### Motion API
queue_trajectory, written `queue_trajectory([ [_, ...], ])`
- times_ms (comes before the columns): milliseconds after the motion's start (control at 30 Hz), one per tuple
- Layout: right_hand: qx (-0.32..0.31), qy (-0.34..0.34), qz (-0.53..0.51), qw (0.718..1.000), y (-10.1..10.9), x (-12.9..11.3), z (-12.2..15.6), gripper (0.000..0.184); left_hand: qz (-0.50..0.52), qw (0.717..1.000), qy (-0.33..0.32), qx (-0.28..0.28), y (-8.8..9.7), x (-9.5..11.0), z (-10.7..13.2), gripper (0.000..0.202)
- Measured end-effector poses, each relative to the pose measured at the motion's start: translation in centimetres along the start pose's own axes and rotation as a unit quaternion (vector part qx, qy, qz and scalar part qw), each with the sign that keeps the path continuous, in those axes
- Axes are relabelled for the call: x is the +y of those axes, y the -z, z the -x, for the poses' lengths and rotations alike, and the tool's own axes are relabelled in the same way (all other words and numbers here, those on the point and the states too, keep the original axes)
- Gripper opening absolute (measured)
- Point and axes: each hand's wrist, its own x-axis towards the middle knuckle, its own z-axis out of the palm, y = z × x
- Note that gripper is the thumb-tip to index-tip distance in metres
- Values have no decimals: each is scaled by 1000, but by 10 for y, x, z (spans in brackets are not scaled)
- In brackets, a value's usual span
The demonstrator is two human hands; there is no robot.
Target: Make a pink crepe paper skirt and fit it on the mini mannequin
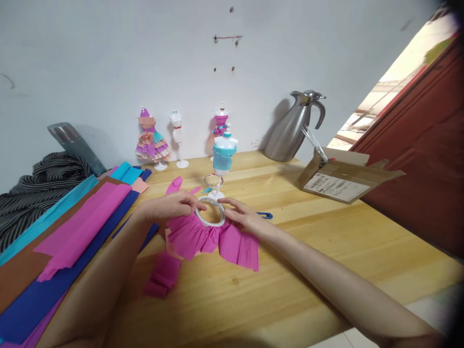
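Note:
A white ring, which looks like a roll of tape, stands tilted between my hands. My left hand is closed on its left edge, with a fingertip reaching into the hole. On the opposite side, the fingers of my right hand grip the rim. Gathered pink crepe paper fans out below the roll, its right end lying flat under my right hand. A folded pink strip lies nearer to me. Just behind the roll stands a small mannequin with a blue wrap around its torso.
Several crepe paper sheets are stacked at the left beside a striped cloth and a bottle. More mannequins line the wall. A steel jug and a cardboard box stand right. A blue cutter lies behind my right hand.

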Motion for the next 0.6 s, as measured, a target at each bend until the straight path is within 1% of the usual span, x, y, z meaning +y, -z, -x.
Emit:
queue_trajectory([
  [67,-9,5,10,1000,1,-1,1,60,19,1000,1,4,0,-1,0,5],
  [167,-24,2,17,1000,3,-2,3,66,56,998,6,3,2,-4,0,4],
  [233,-26,18,23,999,5,-4,5,68,70,998,2,7,5,-8,0,5],
  [333,-21,43,31,998,7,-6,8,66,88,996,-16,28,11,-17,1,5],
  [467,3,12,46,999,8,-1,7,74,129,990,-38,39,17,-29,1,7],
  [500,11,16,53,998,8,1,6,72,138,989,-40,39,18,-31,1,9],
  [533,16,23,59,998,7,4,4,64,147,988,-41,40,19,-33,1,9],
  [600,20,33,66,997,6,8,2,44,165,985,-41,41,19,-36,0,7],
])
